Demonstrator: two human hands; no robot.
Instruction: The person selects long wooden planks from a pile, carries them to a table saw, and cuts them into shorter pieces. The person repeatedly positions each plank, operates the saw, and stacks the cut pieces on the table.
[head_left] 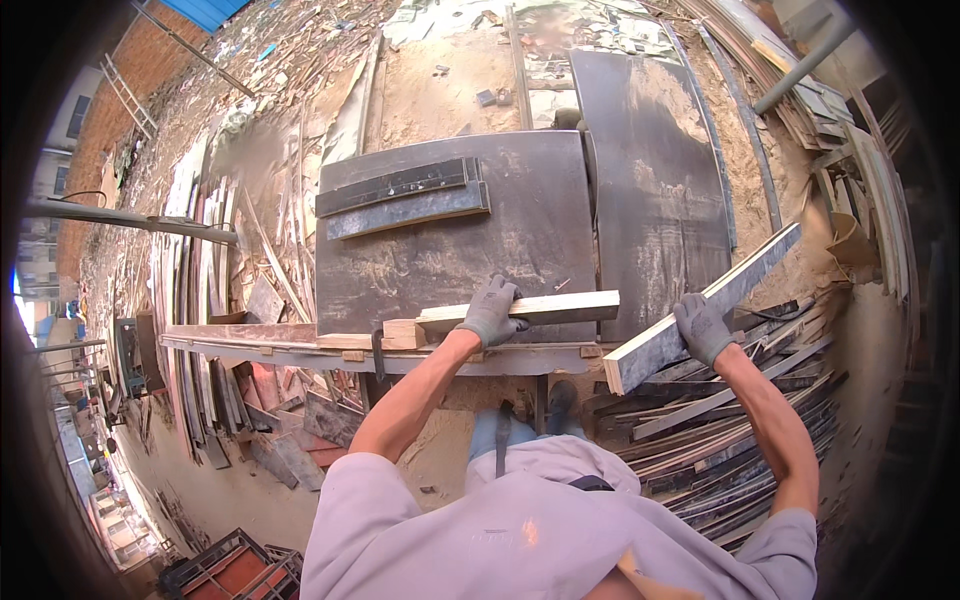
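My left hand (490, 312), in a grey glove, grips a plywood strip (568, 309) that lies along the near edge of the dark tabletop panel (530, 215). My right hand (703, 328), also gloved, is closed around a plywood plank (752, 275) with pale layered edges and a dark, whitish-smeared face. That plank slants up to the right, its lower end just past the table's near right corner. A wooden block (402, 333) sits left of my left hand. Farther back on the panel, dark strips (405, 198) lie stacked together.
A second dark panel (655, 190) adjoins on the right. Long offcuts (740, 420) pile up beside my right forearm. Upright boards (205, 280) lean at the left, above broken scraps (300, 440). A black crate (235, 570) stands at the lower left. Metal poles (805, 65) project inward.
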